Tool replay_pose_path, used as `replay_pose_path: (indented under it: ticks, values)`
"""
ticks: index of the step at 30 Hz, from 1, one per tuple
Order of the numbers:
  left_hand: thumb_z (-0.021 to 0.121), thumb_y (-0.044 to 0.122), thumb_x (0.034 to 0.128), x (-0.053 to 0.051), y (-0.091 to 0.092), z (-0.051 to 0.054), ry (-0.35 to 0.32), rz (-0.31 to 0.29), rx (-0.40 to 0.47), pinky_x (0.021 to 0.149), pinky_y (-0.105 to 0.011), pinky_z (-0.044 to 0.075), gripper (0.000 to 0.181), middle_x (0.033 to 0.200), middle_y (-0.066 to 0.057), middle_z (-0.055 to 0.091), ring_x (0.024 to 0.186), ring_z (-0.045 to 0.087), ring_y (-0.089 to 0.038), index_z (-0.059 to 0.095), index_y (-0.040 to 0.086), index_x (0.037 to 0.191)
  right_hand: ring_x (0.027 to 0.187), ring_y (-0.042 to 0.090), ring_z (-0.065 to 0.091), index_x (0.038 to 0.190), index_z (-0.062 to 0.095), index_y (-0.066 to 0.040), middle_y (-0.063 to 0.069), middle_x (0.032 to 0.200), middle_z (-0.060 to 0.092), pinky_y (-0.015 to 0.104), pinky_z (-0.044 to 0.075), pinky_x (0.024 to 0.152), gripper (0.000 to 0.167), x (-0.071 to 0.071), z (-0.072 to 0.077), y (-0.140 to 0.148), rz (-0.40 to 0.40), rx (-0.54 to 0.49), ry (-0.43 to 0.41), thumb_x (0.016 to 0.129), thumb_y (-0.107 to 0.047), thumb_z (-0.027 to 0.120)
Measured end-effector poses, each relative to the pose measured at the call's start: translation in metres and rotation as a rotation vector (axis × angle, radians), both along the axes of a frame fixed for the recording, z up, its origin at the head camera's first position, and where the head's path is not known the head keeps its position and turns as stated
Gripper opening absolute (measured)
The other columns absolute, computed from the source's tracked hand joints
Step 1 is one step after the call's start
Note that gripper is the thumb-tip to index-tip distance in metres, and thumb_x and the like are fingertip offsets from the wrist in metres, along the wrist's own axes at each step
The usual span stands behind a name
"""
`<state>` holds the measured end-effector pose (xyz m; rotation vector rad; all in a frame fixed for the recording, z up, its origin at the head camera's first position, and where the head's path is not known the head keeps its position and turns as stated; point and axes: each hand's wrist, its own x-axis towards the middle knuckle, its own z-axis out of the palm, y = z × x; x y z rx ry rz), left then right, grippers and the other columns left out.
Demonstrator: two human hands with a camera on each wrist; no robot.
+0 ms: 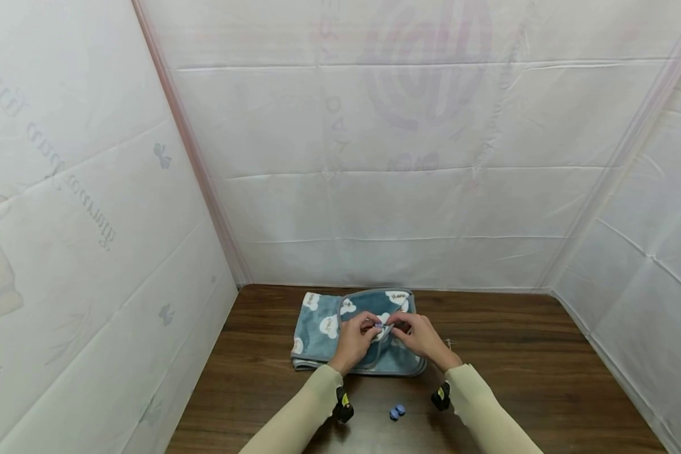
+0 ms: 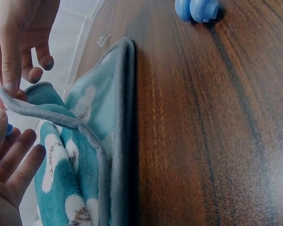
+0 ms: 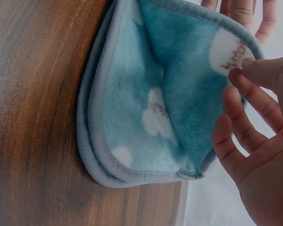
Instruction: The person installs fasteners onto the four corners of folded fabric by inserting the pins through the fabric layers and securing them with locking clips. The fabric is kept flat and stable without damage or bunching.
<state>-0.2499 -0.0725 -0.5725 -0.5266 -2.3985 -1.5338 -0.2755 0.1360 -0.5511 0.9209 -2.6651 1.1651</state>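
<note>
A folded blue fleece blanket (image 1: 313, 340) with white clouds and grey piping lies on the table, one flap of it lifted. My right hand (image 1: 422, 337) pinches the flap's edge between thumb and fingertip, as the right wrist view also shows. Across from it, my left hand (image 1: 353, 340) pinches a small blue plastic piece (image 2: 9, 130) close to that edge. Most of this piece is hidden by the thumb, and I cannot tell whether it touches the cloth.
Two small blue knob-like plastic pieces (image 1: 397, 412) lie on the brown wooden table (image 1: 522, 353) in front of the blanket. A tiny clear or metallic item (image 2: 103, 40) sits beyond the blanket's right side. White sheeting (image 1: 397, 208) walls the table at the back and sides.
</note>
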Motion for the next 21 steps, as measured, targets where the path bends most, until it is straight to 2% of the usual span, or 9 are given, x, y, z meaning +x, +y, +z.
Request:
replay_pose_path:
  ticks: [14,21]
  values:
    - [0.070,0.004,0.0976,-0.0004,0.0005,-0.0018,0.037,0.001,0.016,0.079,-0.031,0.060,0.009,0.103,-0.009,0.077,0.097,0.075,-0.021,0.071,0.003,0.107,0.076,0.009,0.064,0.109,0.075,-0.018,0.000,0.102,0.073,0.026,0.055,0.066,0.019,0.0005,-0.0021,0.0005,-0.003,0.004,-0.006,0.095,-0.005,0.072]
    - [0.070,0.004,0.0971,0.0002,0.0011,-0.0016,0.032,0.023,0.008,0.079,-0.033,0.061,0.009,0.102,-0.009,0.078,0.097,0.075,-0.022,0.072,0.009,0.105,0.075,0.010,0.065,0.108,0.075,-0.017,0.000,0.100,0.073,0.027,0.055,0.064,0.019,0.0006,-0.0015,-0.0004,0.004,-0.003,0.005,0.094,-0.004,0.073]
